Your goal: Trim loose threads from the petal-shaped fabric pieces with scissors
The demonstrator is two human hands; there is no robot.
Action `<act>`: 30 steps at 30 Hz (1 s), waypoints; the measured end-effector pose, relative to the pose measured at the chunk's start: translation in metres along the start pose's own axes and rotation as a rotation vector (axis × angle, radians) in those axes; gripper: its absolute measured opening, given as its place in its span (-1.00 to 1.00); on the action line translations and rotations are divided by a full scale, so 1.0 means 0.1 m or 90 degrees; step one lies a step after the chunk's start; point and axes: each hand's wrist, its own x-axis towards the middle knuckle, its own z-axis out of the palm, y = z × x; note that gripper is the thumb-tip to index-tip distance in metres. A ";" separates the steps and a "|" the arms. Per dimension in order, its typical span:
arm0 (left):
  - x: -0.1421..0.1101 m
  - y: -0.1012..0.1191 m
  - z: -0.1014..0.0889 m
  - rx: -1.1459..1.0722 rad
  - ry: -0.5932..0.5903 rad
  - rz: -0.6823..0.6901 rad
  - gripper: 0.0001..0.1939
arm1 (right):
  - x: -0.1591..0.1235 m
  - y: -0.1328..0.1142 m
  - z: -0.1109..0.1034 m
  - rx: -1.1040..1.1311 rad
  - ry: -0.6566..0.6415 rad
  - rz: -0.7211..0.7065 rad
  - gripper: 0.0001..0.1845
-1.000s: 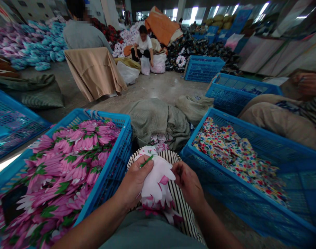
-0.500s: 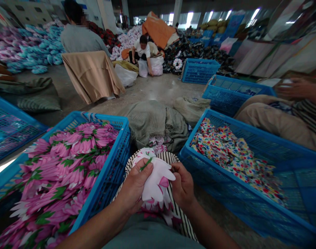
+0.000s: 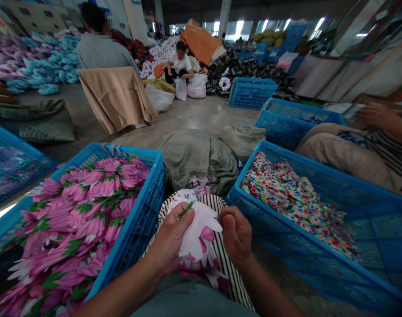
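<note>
My left hand (image 3: 170, 240) is closed on a white and pink flower-print fabric piece (image 3: 199, 235) that rests on a black-and-white striped cloth (image 3: 227, 270) over my lap. My right hand (image 3: 236, 234) is closed in a loose fist at the right edge of that fabric piece, touching it; I cannot make out what its fingers pinch. A blue crate (image 3: 148, 207) at my left is full of pink and green flower-print pieces (image 3: 85, 207). Another blue crate (image 3: 286, 264) at my right holds multicoloured print pieces (image 3: 293, 202).
Grey-green sacks (image 3: 194, 156) lie on the floor ahead. More blue crates (image 3: 253, 90) stand beyond. A person's legs (image 3: 346, 156) and hand (image 3: 374, 115) are at far right. One person sits behind a tan cloth (image 3: 116, 94), another crouches by white bags (image 3: 194, 86). Fabric piles line the back.
My right hand has curled tighter into a fist beside the fabric piece. My left hand keeps its hold. The view has shifted slightly.
</note>
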 end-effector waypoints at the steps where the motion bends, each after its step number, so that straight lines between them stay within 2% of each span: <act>1: 0.00 0.00 -0.02 0.014 0.002 0.002 -0.68 | 0.01 0.01 0.00 0.066 0.024 0.055 -0.66; 3: 0.02 0.01 -0.08 0.098 0.010 0.042 -0.74 | 0.03 0.03 -0.01 0.195 0.035 0.164 -0.60; 4: 0.03 0.03 -0.12 0.181 0.014 0.094 -0.78 | 0.04 0.03 -0.03 0.245 0.027 0.204 -0.59; 7: 0.06 0.10 -0.30 0.552 -0.038 0.370 -0.91 | 0.06 0.02 -0.09 0.318 -0.009 0.262 -0.59; 9: 0.07 0.16 -0.41 0.787 -0.112 0.557 -0.83 | 0.05 -0.01 -0.14 0.330 -0.054 0.278 -0.56; 11: 0.07 0.20 -0.48 0.944 -0.170 0.692 -0.78 | 0.02 -0.06 -0.17 0.307 -0.145 0.282 -0.52; 13: 0.05 0.23 -0.50 1.019 -0.193 0.791 -0.80 | -0.02 -0.12 -0.19 0.249 -0.251 0.259 -0.51; 15: 0.02 0.25 -0.48 1.021 -0.200 0.858 -0.83 | -0.05 -0.19 -0.21 0.152 -0.321 0.194 -0.56; 19: -0.01 0.29 -0.42 0.977 -0.202 1.007 -0.84 | -0.08 -0.28 -0.26 -0.090 -0.365 0.014 -0.73; 21: -0.01 0.31 -0.40 0.981 -0.191 1.067 -0.81 | -0.08 -0.29 -0.27 -0.165 -0.383 -0.037 -0.78; 24: 0.00 0.29 -0.38 0.985 -0.168 1.079 -0.80 | -0.08 -0.27 -0.26 -0.205 -0.388 -0.069 -0.79; 26: 0.00 0.26 -0.38 0.971 -0.155 1.039 -0.84 | -0.09 -0.24 -0.25 -0.190 -0.383 -0.066 -0.78; 27: 0.00 0.23 -0.37 0.957 -0.146 0.971 -0.86 | -0.10 -0.22 -0.24 -0.170 -0.375 -0.056 -0.77; 28: 0.00 0.21 -0.36 0.931 -0.134 0.867 -0.89 | -0.10 -0.21 -0.23 -0.145 -0.365 -0.041 -0.76; 30: -0.02 0.18 -0.33 0.838 -0.108 0.601 -0.91 | -0.12 -0.19 -0.21 -0.093 -0.347 -0.003 -0.73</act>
